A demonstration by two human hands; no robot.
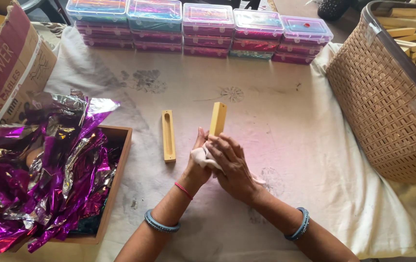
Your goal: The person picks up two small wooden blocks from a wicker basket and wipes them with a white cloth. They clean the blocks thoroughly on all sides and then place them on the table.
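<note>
**Hands wipe a wooden block over a cloth-covered table**

Nearest the camera, two forearms with blue-grey bangles reach in from the bottom edge. The left hand (195, 162) is closed around the lower end of a pale yellow rectangular wooden block (218, 118), holding it upright so that its upper part stands free above the fingers. The right hand (232, 167) is curled over a small white rag (202, 157), pressing it against the base of the block; the upright grip seems meant to let the rag reach the block's sides. Both hands meet at the middle of the table, above the stained off-white cloth (290, 145) that covers it.

Just to the left of the hands lies a second long yellow wooden piece with a slot cut along its face (168, 135), flat on the cloth and apart from the held block, within easy reach.

Further left, an open wooden box (120, 165) sits at the table's edge, heaped with crumpled purple and silver foil sheets (48, 170). Behind it leans a brown cardboard carton (9, 68).

On the right stands a tan woven plastic basket (382, 102), filled with similar pale wooden pieces (411, 29).

Along the far edge, stacks of clear-lidded pink plastic boxes (208, 29) stand in a row.
</note>
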